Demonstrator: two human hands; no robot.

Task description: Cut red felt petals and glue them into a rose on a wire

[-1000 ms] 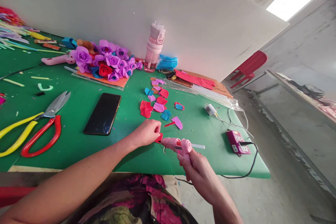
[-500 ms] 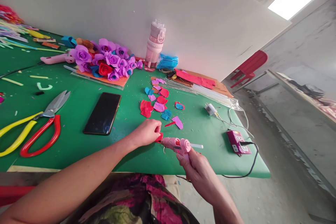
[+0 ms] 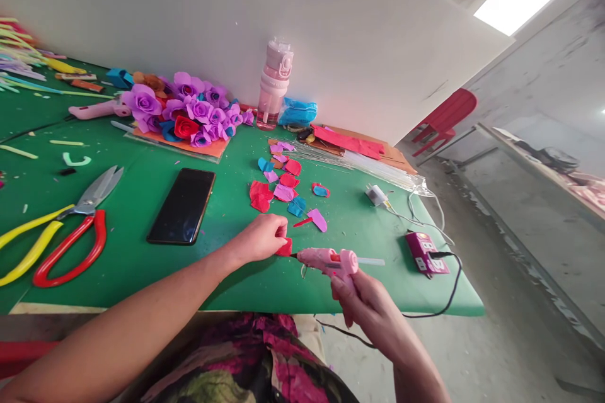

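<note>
My left hand (image 3: 261, 238) is closed in a pinch on a small red petal piece (image 3: 284, 247), holding it on the green table (image 3: 142, 258). My right hand (image 3: 366, 301) grips the handle of a pink glue gun (image 3: 328, 259), whose nozzle points left, just short of the red piece. A clear glue stick (image 3: 371, 261) juts from the gun's back. Loose red, pink and blue cut petals (image 3: 283, 186) lie just beyond my hands.
A black phone (image 3: 182, 205), red-handled scissors (image 3: 73, 233) and yellow-handled pliers (image 3: 28, 242) lie to the left. Purple and red paper roses (image 3: 184, 114), a pink bottle (image 3: 274, 83), a power strip (image 3: 425, 253) with cable, a white board (image 3: 331, 31) behind, and a red chair (image 3: 442, 118).
The glue gun has drawn back a little to the right, so its nozzle has come off the red piece. My left hand stays put on the piece.
</note>
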